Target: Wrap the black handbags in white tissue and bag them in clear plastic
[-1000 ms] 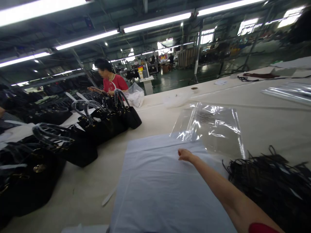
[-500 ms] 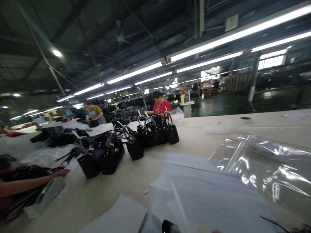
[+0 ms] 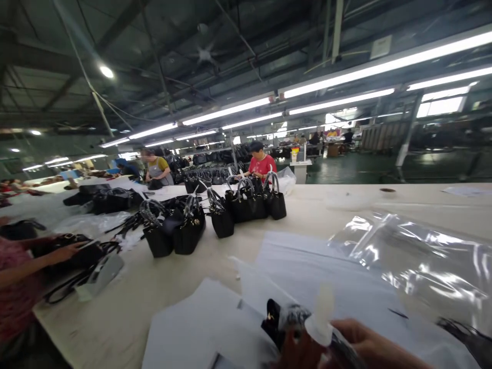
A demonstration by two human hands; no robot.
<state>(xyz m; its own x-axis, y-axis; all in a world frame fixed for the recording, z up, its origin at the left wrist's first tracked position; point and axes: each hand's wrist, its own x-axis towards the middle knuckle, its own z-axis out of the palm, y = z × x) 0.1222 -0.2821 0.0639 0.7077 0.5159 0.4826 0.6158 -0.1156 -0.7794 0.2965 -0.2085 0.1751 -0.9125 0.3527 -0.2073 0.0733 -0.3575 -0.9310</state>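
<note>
At the bottom edge is a small black handbag (image 3: 272, 324), cut off by the frame, with clear plastic film round its handles. My right hand (image 3: 365, 341) closes round a film-wrapped handle at its right. A pale, translucent strip (image 3: 323, 315) stands up beside those fingers. Lower and in shadow, my left hand (image 3: 300, 352) has its fingers curled against the bag; part of it lies outside the frame. White tissue sheets (image 3: 295, 261) spread under and behind the bag, with another white sheet (image 3: 192, 323) to the left.
Finished-looking black handbags (image 3: 249, 206) stand in a row across the white table (image 3: 315, 215). Clear plastic bags (image 3: 418, 256) lie at right, dark straps (image 3: 461, 328) below them. At left, a co-worker's hand (image 3: 69, 252) rests on black bags. Two other people work farther back.
The view has tipped downward, so the handbag and my hands show more at the bottom. The co-worker's arm at left has drawn back over the black bags.
</note>
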